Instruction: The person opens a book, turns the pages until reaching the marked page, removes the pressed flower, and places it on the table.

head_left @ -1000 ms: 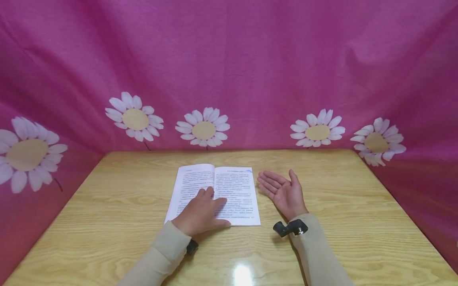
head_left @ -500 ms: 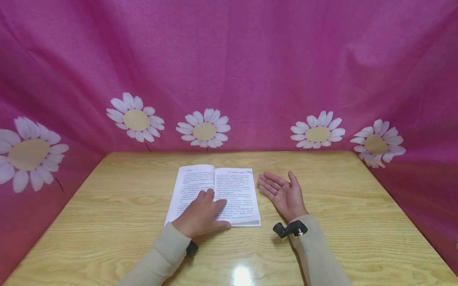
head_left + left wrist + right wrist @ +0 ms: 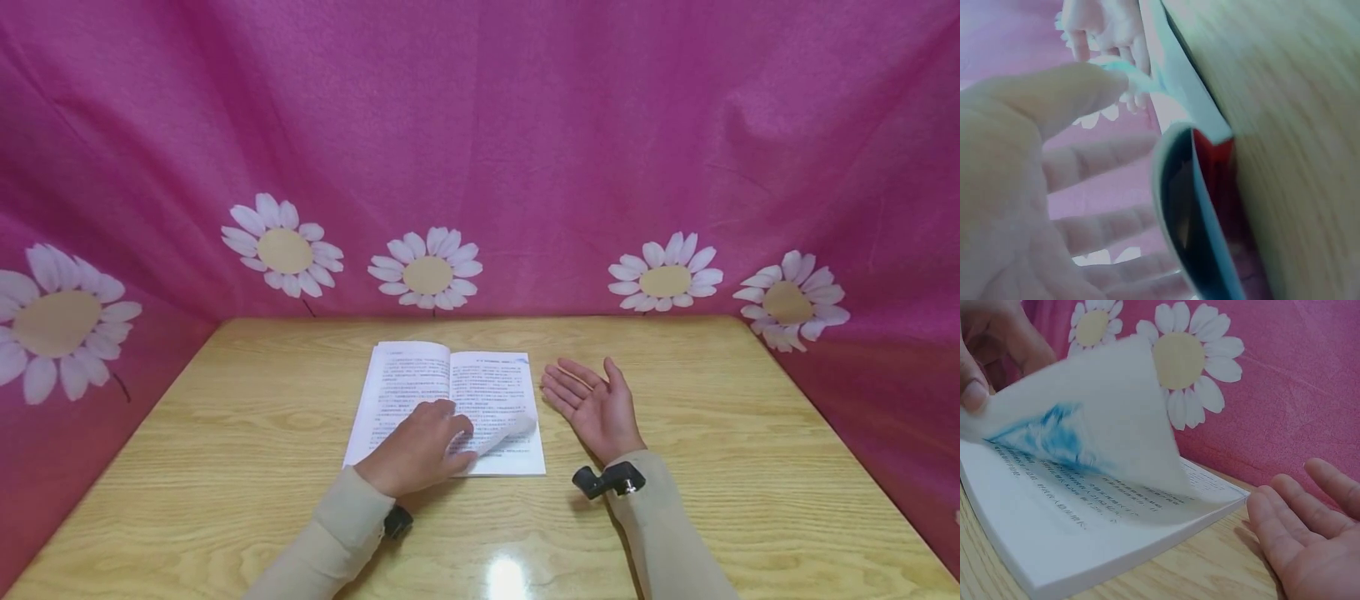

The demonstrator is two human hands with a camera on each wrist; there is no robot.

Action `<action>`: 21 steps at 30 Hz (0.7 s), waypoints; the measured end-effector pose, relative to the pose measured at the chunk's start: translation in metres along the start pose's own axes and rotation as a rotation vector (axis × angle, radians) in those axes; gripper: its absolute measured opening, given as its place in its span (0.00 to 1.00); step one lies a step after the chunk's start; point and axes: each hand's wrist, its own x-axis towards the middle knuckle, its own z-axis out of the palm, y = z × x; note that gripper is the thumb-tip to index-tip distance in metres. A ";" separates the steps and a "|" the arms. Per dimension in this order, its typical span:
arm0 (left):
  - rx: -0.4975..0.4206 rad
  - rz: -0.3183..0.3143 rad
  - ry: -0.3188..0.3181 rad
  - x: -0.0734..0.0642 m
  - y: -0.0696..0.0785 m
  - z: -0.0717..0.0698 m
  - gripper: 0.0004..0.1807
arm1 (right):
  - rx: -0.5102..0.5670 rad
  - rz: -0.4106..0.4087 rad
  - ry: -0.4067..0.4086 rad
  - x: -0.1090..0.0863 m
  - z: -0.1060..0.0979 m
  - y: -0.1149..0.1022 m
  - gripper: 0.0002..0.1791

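A book (image 3: 491, 383) with printed text lies spread on the wooden table. Over it is my left hand (image 3: 420, 442), its fingers near the centre fold and its thumb at the lower edge of the right side. By that thumb the bottom of a page (image 3: 1097, 394) is bent up, showing a blue patch in the right wrist view. In the left wrist view, the fingers (image 3: 1100, 162) reach out rather straight and apart beside the curved pages. My right hand (image 3: 600, 412) rests palm up to the right of the book, with straight fingers near its edge, holding nothing.
The wooden table (image 3: 720, 467) has a pink cloth (image 3: 540, 167) with white daisies hanging behind it and along both sides. A black wrist camera (image 3: 609, 479) sits at the right cuff. Light reflects off the table's front.
The lower part of the right-hand page has come up from its corner and bends toward the left. My left hand has moved slightly left, drawing in its thumb. The right hand stays put.
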 end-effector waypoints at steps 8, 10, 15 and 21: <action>-0.121 0.060 0.059 -0.002 -0.005 0.002 0.05 | -0.008 0.017 -0.033 0.001 0.000 0.000 0.48; -0.140 0.055 0.050 -0.002 -0.005 0.002 0.05 | -0.001 0.036 -0.031 0.001 0.000 0.001 0.49; -0.166 0.049 0.026 -0.003 -0.005 0.000 0.05 | 0.012 0.094 -0.025 0.001 0.002 0.002 0.49; -0.195 0.049 0.011 -0.003 -0.004 -0.003 0.06 | 0.014 0.158 -0.055 0.000 0.003 0.001 0.51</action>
